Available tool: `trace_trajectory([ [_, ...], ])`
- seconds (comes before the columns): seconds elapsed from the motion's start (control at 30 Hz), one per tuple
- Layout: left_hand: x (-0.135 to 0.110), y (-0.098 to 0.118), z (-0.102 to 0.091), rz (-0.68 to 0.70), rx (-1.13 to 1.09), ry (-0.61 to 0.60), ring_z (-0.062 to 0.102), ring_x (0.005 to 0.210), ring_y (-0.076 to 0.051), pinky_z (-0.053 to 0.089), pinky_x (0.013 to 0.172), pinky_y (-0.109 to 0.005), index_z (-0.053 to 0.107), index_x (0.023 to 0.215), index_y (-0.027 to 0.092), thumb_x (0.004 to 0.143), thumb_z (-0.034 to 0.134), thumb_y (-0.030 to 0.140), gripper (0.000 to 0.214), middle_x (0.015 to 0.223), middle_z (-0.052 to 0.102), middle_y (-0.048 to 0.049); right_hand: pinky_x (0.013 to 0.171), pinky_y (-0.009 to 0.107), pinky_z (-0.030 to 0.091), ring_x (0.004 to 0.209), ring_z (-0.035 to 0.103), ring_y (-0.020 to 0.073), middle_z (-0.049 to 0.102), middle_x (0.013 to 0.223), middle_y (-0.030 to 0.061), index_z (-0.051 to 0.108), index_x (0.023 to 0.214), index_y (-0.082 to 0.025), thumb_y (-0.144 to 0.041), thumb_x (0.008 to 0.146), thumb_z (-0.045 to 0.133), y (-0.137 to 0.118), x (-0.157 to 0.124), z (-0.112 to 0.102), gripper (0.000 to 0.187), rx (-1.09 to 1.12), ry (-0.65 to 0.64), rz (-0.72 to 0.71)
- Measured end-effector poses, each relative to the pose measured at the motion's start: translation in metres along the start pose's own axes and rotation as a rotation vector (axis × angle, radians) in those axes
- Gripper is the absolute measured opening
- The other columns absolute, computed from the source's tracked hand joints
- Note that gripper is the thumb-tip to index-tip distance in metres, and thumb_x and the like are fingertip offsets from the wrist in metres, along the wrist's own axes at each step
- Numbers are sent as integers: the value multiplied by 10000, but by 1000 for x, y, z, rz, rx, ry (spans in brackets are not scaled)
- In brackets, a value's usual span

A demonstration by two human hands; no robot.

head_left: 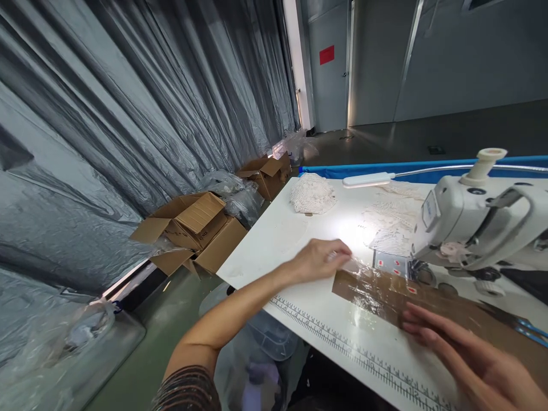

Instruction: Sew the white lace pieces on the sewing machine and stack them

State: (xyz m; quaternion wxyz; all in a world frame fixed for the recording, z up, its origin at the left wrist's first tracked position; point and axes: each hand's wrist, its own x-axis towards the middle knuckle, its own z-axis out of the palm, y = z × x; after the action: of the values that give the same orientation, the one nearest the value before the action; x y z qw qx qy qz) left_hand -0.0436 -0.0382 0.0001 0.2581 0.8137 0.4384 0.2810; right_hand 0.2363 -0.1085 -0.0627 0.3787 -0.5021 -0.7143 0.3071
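Observation:
My left hand (319, 261) is over the white table, thumb and fingers pinched at the edge of a thin clear plastic film (363, 269). The shiny film runs to a brown strip (368, 294) that looks like cardboard or tape, lying flat beside the sewing machine (466, 220). My right hand (475, 357) lies over the strip's near edge with fingers stretched out and nothing visible in it. Under the machine's head is a grey plate (390, 262) with small red marks. White lace (391, 225) lies behind it.
A heap of white lace (312, 194) sits at the table's far left corner, near a white lamp (368, 180). Blue-handled scissors (528, 329) lie at the right. Printed rulers (325, 334) line the front edge. Open cardboard boxes (192, 228) and plastic bags stand on the floor at left.

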Motion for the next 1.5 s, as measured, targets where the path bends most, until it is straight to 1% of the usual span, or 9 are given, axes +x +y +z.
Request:
trace_trajectory([
  [0.1, 3, 31, 33, 112, -112, -132, 695, 887, -125, 568, 824, -241, 697, 979, 168, 889, 619, 220, 130, 952, 736, -31, 864, 408, 583, 1097, 636, 322, 661, 1224, 86, 606, 1306, -268, -554, 844, 584, -10, 5, 7, 544, 276, -270, 188],
  [0.23, 0, 59, 54, 210, -169, -211, 679, 1010, -149, 548, 945, -249, 706, 968, 158, 860, 636, 150, 129, 1040, 729, -53, 985, 452, 484, 1288, 466, 339, 555, 1365, 76, 526, 1384, -282, -501, 847, 617, -12, 5, 3, 587, 344, -243, 245],
  [0.43, -8, 72, 51, 170, -270, -300, 672, 1041, -155, 555, 963, -280, 698, 1074, 173, 888, 605, 184, 207, 1134, 706, -52, 1012, 463, 446, 1278, 489, 326, 490, 1434, 94, 379, 1474, -303, -528, 859, 588, -17, -4, -7, 688, 490, -213, 374],
  [0.57, -10, 70, 46, -2, -370, -178, 710, 819, -148, 607, 781, -275, 697, 1065, 158, 866, 643, 232, 219, 936, 748, -65, 1037, 467, 430, 1222, 554, 291, 590, 1335, 126, 337, 1496, -255, -536, 874, 577, -34, 0, -8, 724, 578, -191, 474],
  [0.9, -5, 68, 30, -127, -402, -172, 668, 766, -127, 587, 680, -249, 689, 1033, 206, 886, 630, 282, 176, 909, 709, -36, 751, 296, 525, 811, 621, 171, 698, 910, 41, 588, 1322, -236, -542, 884, 550, -47, 15, -9, 536, 827, -131, 544],
  [1.1, 7, 62, 9, -95, -336, -102, 599, 689, -126, 538, 570, -236, 668, 1075, 221, 888, 601, 316, 220, 834, 648, -38, 621, 277, 478, 708, 600, 155, 681, 838, 31, 536, 1334, -193, -512, 828, 639, -35, 16, -5, 608, 699, -363, 478],
  [1.23, 33, 41, -3, -36, -115, -45, 565, 631, -110, 500, 539, -219, 649, 1087, 202, 889, 604, 329, 240, 771, 607, -14, 532, 270, 388, 568, 527, 136, 609, 652, 3, 671, 953, -183, -488, 863, 574, -21, 35, -12, 333, 233, -298, 431],
  [1.33, 52, 22, 4, 103, 256, -38, 609, 748, -145, 526, 604, -255, 591, 1177, 175, 917, 544, 249, 275, 918, 631, -54, 524, 286, 339, 542, 503, 149, 586, 599, 0, 643, 767, -218, -453, 859, 560, -17, 55, -19, 266, -171, -166, 369],
  [1.5, 58, 9, 38, 376, 610, -70, 635, 794, -190, 549, 618, -329, 583, 1137, 122, 954, 442, 160, 234, 1062, 648, -126, 519, 290, 330, 546, 522, 177, 583, 576, 3, 668, 840, -241, -464, 880, 477, -16, 65, -23, 296, -329, -140, 392],
])
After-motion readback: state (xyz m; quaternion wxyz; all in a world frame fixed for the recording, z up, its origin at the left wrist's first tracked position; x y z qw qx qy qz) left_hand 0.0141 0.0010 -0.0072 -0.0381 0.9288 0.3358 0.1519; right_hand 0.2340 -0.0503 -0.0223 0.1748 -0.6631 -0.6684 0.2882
